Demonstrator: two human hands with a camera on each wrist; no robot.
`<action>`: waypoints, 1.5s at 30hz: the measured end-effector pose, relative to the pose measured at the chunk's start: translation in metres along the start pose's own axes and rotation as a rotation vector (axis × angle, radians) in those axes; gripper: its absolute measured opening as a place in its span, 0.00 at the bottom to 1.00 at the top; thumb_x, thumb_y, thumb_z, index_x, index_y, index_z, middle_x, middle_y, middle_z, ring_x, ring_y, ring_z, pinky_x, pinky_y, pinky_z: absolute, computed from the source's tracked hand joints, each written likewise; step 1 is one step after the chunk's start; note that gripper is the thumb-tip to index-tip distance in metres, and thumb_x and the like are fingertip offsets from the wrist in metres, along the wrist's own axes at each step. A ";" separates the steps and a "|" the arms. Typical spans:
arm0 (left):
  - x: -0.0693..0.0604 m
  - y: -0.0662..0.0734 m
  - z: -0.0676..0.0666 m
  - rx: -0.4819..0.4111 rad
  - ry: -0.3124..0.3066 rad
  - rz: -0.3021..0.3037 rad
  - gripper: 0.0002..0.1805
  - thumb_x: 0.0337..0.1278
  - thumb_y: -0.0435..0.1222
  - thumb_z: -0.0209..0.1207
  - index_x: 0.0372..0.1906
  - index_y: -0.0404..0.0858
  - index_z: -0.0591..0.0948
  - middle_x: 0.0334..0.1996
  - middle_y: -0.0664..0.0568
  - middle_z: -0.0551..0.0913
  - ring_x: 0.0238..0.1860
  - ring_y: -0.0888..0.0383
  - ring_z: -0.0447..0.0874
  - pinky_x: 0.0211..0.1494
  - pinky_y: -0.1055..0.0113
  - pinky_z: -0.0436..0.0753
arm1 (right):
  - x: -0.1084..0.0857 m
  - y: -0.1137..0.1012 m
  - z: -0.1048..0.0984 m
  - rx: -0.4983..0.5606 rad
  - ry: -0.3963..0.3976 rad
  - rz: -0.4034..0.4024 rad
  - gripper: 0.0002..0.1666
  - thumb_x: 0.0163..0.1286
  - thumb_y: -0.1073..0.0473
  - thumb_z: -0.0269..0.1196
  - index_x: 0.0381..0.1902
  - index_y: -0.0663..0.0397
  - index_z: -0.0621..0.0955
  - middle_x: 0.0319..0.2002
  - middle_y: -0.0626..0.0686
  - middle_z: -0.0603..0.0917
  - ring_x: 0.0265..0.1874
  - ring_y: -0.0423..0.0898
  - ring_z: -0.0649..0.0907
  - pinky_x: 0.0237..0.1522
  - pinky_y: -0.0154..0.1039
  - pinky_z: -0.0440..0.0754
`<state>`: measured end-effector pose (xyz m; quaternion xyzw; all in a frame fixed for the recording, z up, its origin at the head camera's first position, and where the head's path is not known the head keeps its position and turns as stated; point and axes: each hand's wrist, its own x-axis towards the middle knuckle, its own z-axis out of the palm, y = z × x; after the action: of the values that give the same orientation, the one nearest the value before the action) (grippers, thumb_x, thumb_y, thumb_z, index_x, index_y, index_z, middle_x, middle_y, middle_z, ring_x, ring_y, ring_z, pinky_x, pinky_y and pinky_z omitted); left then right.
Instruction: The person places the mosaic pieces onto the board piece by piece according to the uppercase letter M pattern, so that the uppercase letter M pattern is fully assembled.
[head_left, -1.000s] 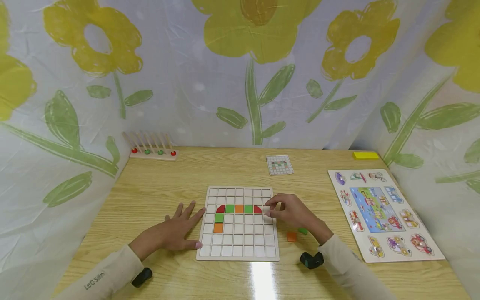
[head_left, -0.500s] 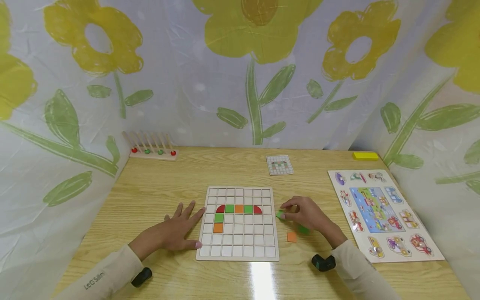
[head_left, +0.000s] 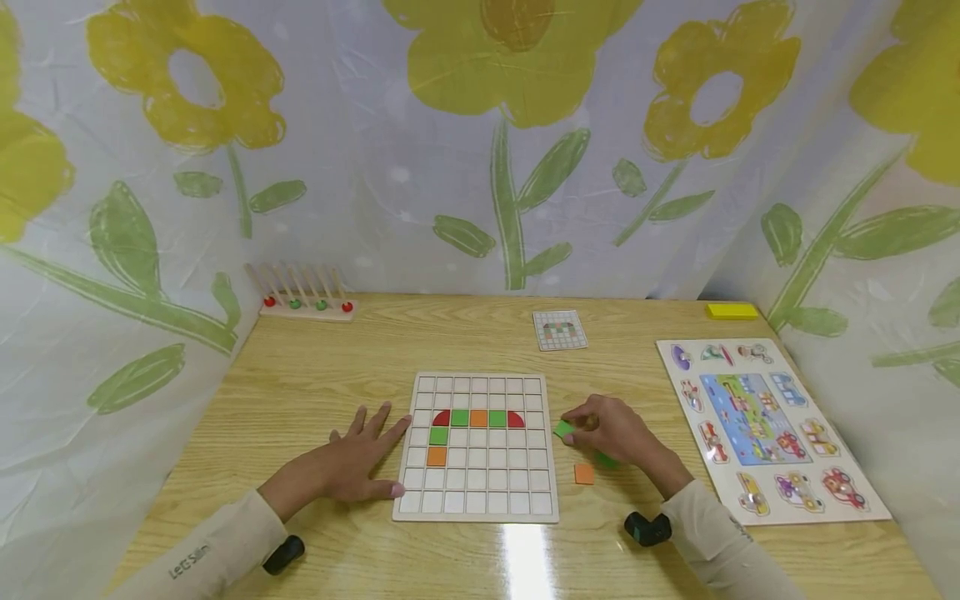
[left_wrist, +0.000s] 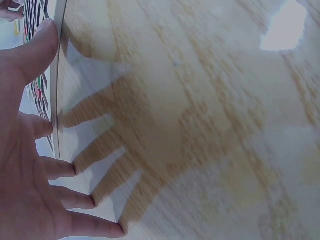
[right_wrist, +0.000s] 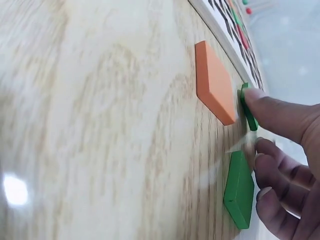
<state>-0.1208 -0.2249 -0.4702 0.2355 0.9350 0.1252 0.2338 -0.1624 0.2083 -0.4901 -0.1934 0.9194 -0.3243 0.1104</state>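
My left hand [head_left: 351,462] lies with fingers spread at the left side of a white grid board [head_left: 480,492], its thumb and index fingertips at the board's edge. In the left wrist view the palm of that left hand [left_wrist: 30,185] arches over the wood. Red, green and orange tiles [head_left: 478,418] form a row on the board, with a green and an orange tile [head_left: 437,456] below its left end. Right of the board, my right hand [head_left: 618,429] pinches a green tile [head_left: 563,429] between thumb and index finger. Near it lie an orange tile [right_wrist: 215,85] and another green tile [right_wrist: 240,190].
A small pattern card [head_left: 559,330] lies behind the board. A vehicle puzzle board [head_left: 772,429] takes up the right side. At the back are a peg stand [head_left: 307,310] with red and green beads and a yellow block [head_left: 731,312].
My right hand has moved from the board's right edge to the right and taken hold of the green tile. My left hand has stayed in place.
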 end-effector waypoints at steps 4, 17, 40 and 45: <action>0.000 0.000 0.000 0.002 0.003 -0.010 0.57 0.58 0.68 0.57 0.82 0.44 0.49 0.80 0.31 0.42 0.75 0.20 0.38 0.58 0.16 0.56 | 0.000 0.000 0.000 -0.005 -0.002 -0.004 0.20 0.64 0.52 0.73 0.51 0.52 0.87 0.39 0.47 0.85 0.37 0.40 0.80 0.37 0.39 0.78; -0.001 -0.002 0.001 0.003 0.009 -0.005 0.57 0.58 0.68 0.57 0.82 0.44 0.49 0.80 0.31 0.42 0.75 0.20 0.39 0.58 0.16 0.56 | 0.005 -0.002 -0.001 0.016 -0.062 -0.027 0.13 0.63 0.56 0.73 0.45 0.51 0.85 0.40 0.47 0.85 0.40 0.42 0.81 0.43 0.42 0.80; -0.002 0.001 -0.001 -0.014 0.004 0.014 0.56 0.59 0.66 0.58 0.81 0.42 0.49 0.79 0.29 0.41 0.75 0.19 0.38 0.57 0.15 0.55 | 0.000 -0.013 -0.001 0.022 -0.128 -0.042 0.11 0.69 0.61 0.67 0.48 0.50 0.82 0.34 0.46 0.82 0.28 0.38 0.76 0.35 0.34 0.76; -0.003 0.004 -0.003 -0.010 -0.003 0.004 0.56 0.59 0.66 0.59 0.82 0.42 0.49 0.79 0.29 0.41 0.75 0.19 0.38 0.57 0.16 0.55 | -0.001 -0.014 -0.003 0.023 -0.115 -0.038 0.12 0.69 0.61 0.67 0.49 0.49 0.82 0.34 0.45 0.82 0.26 0.38 0.77 0.33 0.33 0.76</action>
<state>-0.1179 -0.2232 -0.4652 0.2365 0.9336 0.1299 0.2360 -0.1579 0.2002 -0.4787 -0.2277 0.9040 -0.3251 0.1592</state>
